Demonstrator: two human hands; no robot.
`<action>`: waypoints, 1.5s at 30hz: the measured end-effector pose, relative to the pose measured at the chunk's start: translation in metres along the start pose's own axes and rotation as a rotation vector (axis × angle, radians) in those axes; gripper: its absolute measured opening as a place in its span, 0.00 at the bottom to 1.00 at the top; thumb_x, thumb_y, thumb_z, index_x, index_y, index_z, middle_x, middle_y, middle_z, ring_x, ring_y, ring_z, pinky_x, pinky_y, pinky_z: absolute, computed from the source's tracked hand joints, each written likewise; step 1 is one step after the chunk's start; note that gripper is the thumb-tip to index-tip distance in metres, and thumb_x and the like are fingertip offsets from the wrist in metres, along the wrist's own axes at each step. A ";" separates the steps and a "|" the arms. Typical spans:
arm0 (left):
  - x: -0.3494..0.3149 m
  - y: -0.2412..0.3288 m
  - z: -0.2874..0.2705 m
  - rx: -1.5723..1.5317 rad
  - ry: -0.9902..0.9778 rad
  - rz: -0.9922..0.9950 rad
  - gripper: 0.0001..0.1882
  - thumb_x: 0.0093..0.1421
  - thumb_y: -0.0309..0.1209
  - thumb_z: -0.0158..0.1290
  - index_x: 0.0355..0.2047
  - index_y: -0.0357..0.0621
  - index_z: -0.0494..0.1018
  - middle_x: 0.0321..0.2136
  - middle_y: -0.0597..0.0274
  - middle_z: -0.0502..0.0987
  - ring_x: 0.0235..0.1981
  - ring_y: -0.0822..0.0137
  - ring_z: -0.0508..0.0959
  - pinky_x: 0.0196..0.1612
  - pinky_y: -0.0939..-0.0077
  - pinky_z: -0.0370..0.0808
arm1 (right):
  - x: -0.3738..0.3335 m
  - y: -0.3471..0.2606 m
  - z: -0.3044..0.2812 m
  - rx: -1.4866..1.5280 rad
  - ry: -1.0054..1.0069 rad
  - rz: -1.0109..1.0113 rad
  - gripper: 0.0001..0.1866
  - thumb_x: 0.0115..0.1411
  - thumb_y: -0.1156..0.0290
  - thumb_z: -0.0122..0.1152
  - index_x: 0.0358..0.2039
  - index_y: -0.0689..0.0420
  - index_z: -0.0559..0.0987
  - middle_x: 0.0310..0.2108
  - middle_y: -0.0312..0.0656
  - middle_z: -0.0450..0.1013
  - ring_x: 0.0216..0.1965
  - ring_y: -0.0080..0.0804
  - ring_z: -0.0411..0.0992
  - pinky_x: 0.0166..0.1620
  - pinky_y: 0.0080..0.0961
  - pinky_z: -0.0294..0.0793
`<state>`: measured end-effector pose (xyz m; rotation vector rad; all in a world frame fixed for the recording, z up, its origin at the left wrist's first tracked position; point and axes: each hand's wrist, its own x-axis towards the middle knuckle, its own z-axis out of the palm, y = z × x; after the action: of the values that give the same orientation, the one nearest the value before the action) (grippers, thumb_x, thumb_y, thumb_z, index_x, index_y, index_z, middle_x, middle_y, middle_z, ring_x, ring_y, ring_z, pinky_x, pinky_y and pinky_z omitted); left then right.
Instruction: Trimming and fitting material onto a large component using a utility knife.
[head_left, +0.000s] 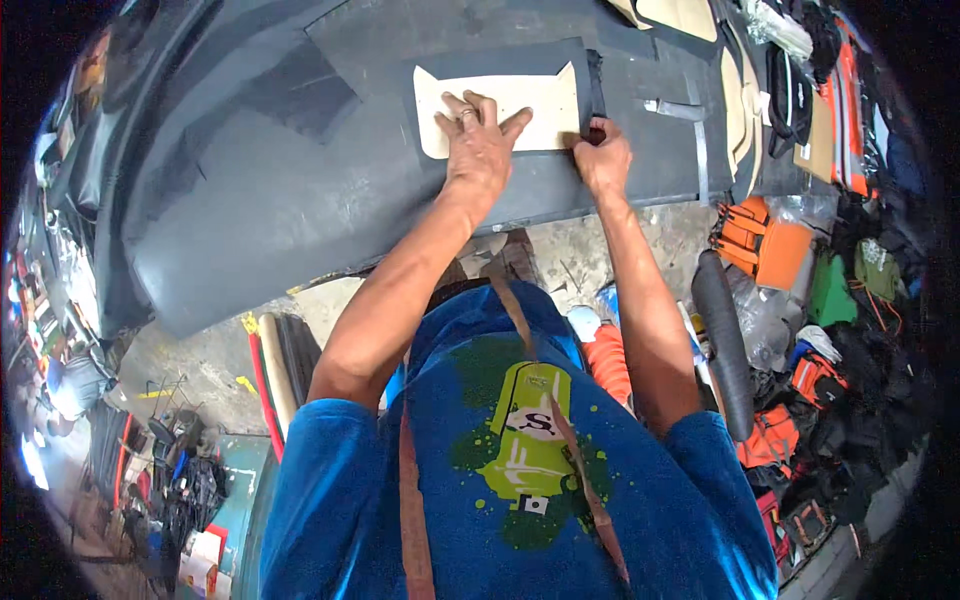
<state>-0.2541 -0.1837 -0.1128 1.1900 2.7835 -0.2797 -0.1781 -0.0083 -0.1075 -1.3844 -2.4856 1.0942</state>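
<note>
Dark grey work table (270, 210), far side of scene. Cream pattern piece (545, 100) lies flat on it, on top of a black sheet (520, 62) whose margin shows past its edges. Narrow dark scrap (597, 85) just right of the sheet. Farther right on the table: silver strip (701, 165), then curved cream pieces (738, 110) near the right end. Floor at right is crowded: orange bag (783, 252), long black roll (725, 340) near the right forearm, green piece (830, 290). Near left: red pole (266, 375) leaning beside other rolls.

Left hand (478, 150) covers part of the pattern piece, palm down, fingers spread wide and pressing on it; forearm slants in from near left. Right hand (605, 160) is at the piece's near right corner, fingers curled in, thumb against them; can't tell if anything is pinched. Right forearm comes up from near right.
</note>
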 end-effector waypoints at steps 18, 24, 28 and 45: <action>0.004 0.008 0.008 0.103 -0.194 0.017 0.31 0.63 0.36 0.53 0.64 0.30 0.69 0.64 0.15 0.57 0.63 0.09 0.57 0.60 0.18 0.64 | -0.070 -0.007 0.022 0.076 -0.068 -0.770 0.11 0.52 0.85 0.58 0.35 0.59 0.83 0.50 0.41 0.80 0.46 0.43 0.76 0.53 0.35 0.75; 0.002 0.011 0.009 0.076 -0.184 0.021 0.28 0.62 0.36 0.53 0.57 0.24 0.75 0.65 0.15 0.58 0.65 0.09 0.55 0.61 0.18 0.62 | -0.061 -0.002 0.016 0.036 -0.116 -0.847 0.10 0.52 0.82 0.58 0.34 0.58 0.82 0.51 0.39 0.78 0.49 0.44 0.74 0.55 0.37 0.72; 0.002 0.011 0.012 0.039 -0.146 0.010 0.27 0.63 0.36 0.53 0.58 0.31 0.76 0.65 0.16 0.58 0.65 0.10 0.54 0.61 0.18 0.62 | -0.056 0.004 0.013 0.036 -0.138 -0.856 0.09 0.52 0.82 0.58 0.33 0.59 0.81 0.51 0.40 0.78 0.49 0.44 0.74 0.54 0.37 0.73; 0.004 0.015 0.006 -0.245 -0.015 -0.081 0.35 0.66 0.34 0.49 0.73 0.69 0.59 0.67 0.18 0.52 0.66 0.08 0.51 0.64 0.16 0.53 | 0.158 -0.084 0.013 0.206 -0.699 -0.151 0.25 0.56 0.64 0.73 0.53 0.59 0.83 0.43 0.45 0.82 0.44 0.33 0.77 0.47 0.27 0.77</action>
<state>-0.2459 -0.1714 -0.1209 1.0153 2.7573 0.0456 -0.3344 0.0791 -0.1037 -0.8282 -2.7135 1.9946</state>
